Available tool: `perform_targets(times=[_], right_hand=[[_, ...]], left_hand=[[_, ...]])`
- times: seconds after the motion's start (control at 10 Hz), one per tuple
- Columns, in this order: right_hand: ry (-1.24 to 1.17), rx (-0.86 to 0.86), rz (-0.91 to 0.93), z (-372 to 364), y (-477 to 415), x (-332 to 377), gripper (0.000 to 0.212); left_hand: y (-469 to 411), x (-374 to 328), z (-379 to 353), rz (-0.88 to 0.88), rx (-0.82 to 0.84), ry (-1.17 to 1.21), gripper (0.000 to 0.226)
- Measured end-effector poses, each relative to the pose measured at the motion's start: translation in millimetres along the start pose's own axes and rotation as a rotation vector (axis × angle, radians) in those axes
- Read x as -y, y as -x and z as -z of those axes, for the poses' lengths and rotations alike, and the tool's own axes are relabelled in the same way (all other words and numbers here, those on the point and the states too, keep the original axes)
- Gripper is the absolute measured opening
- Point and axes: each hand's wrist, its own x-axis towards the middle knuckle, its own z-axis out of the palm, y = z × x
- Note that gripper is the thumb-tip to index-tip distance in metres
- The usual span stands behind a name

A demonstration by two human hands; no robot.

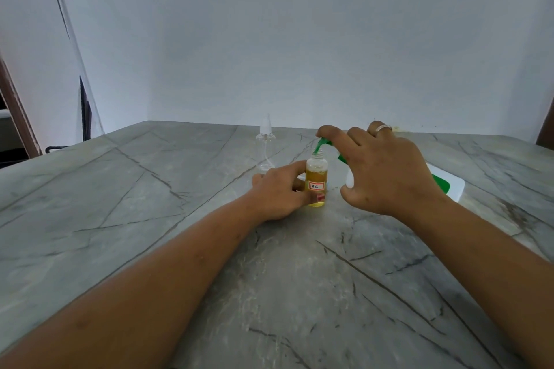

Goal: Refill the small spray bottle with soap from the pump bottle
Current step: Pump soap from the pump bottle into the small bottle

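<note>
A small clear bottle [316, 181] stands mid-table, holding yellow liquid and bearing a white label marked "7C". Its neck is uncapped. My left hand [278, 192] grips it from the left, thumb and fingers round its lower body. The green nozzle [319, 147] of the pump bottle points down into the small bottle's mouth. My right hand [386, 171] curls over the pump bottle, index finger on the green pump head and thumb down by its white body [349, 182]. Most of the pump bottle is hidden behind that hand.
A clear plastic spray top [265, 144] with a cap stands upright behind my left hand. A white and green flat item [449, 186] lies to the right, behind my right hand. The grey veined marble table [150, 204] meets a white wall at the back.
</note>
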Motion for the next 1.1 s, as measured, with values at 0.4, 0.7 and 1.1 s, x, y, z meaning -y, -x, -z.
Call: perform_targets(times=[0.4, 0.7, 1.1], right_hand=[[-0.001, 0.005, -0.002, 1.5, -0.8, -0.7, 0.083], [0.000, 0.027, -0.024, 4.8, -1.1, 0.9, 0.074], [-0.002, 0.002, -0.014, -0.2, -0.8, 1.3, 0.083]], left_hand=[[-2.1, 0.5, -1.2, 0.009, -0.001, -0.005, 0.060], [-4.0, 1.7, -2.5, 0.001, -0.006, -0.009, 0.059], [-0.3, -1.1, -1.3, 0.021, -0.010, 0.016, 0.058]])
